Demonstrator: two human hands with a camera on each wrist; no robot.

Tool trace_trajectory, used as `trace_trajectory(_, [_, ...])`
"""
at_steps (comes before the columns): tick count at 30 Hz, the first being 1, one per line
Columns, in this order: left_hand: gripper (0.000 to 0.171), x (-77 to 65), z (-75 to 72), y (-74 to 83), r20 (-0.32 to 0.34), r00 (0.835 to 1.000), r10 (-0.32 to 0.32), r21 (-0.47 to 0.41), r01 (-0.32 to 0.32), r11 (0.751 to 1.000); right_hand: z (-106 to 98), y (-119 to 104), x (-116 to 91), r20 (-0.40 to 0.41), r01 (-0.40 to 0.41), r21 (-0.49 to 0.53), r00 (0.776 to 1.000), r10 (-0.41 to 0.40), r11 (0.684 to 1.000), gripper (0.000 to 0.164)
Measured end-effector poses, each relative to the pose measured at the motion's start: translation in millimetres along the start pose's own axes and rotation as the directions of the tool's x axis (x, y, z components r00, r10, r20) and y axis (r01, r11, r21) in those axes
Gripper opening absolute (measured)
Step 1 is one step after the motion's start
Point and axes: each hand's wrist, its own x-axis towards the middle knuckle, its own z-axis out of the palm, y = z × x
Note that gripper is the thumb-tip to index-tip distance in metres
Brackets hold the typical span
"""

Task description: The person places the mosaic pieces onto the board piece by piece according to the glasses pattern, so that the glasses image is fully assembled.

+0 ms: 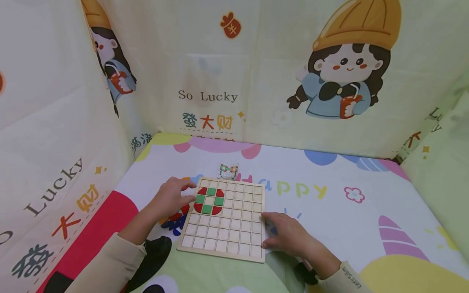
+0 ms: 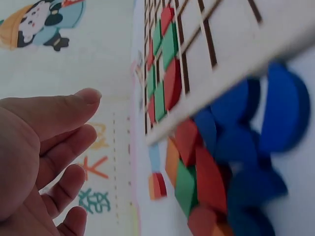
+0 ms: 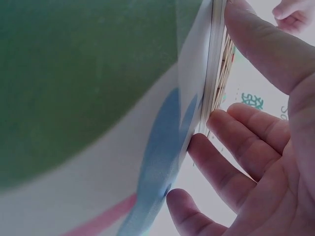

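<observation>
Grips nothing with the left hand (image 1: 172, 198), poised with loosely bent fingers beside the upper left edge of a wooden grid board (image 1: 231, 234) at lower centre of the head view. Touches that board's right edge with the thumb and fingertips of the right hand (image 1: 287, 234), without closing around it. Shows four red corner pieces (image 1: 217, 210) and four green squares (image 1: 211, 192) around one bare cell (image 1: 209, 200), in the board's upper left. Includes loose blue pieces (image 2: 285, 113), red pieces (image 2: 210, 182) and a green piece (image 2: 186, 188) beside the board, lower right of the left wrist view. Beyond the board's top edge, shows a small patterned card (image 1: 228, 171) on printed cloth (image 1: 322, 228). Ends in a pale fabric wall (image 1: 264, 81) across the upper half.
</observation>
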Motion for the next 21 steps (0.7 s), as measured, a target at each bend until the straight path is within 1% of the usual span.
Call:
trace_trajectory(3, [0.040,-0.3,-3.0,-12.7,0.013,0.998,-0.069,-0.011,0.069,0.998,-0.2,0.2,0.3,-0.004,0.004,-0.004,1.000,-0.004,1.000,0.077])
trace_trajectory(5, [0.039,-0.8,-3.9,-20.6,0.024,0.994,-0.105,-0.018,0.105,0.994,-0.3,0.3,0.6,-0.005,0.007,-0.004,1.000,-0.007,1.000,0.077])
trace_trajectory(7, [0.037,-1.7,-4.3,-27.1,0.036,0.991,-0.126,-0.020,0.127,0.992,-0.2,0.5,0.6,-0.005,0.010,-0.004,1.000,-0.010,1.000,0.077])
trace_trajectory(13, [0.039,-5.5,-3.3,-38.9,0.067,0.985,-0.158,-0.013,0.159,0.987,0.2,0.8,0.2,-0.006,0.022,-0.006,1.000,-0.022,1.000,0.076])
trace_trajectory(17, [0.045,-7.3,-3.9,-42.9,0.084,0.982,-0.167,0.017,0.167,0.986,0.3,0.9,0.2,-0.008,0.018,-0.009,1.000,-0.018,1.000,0.076])
trace_trajectory(21, [0.051,-7.5,-3.2,-47.4,0.081,0.982,-0.173,0.052,0.169,0.984,0.3,1.1,-0.1,-0.007,0.013,-0.006,1.000,-0.013,1.000,0.077])
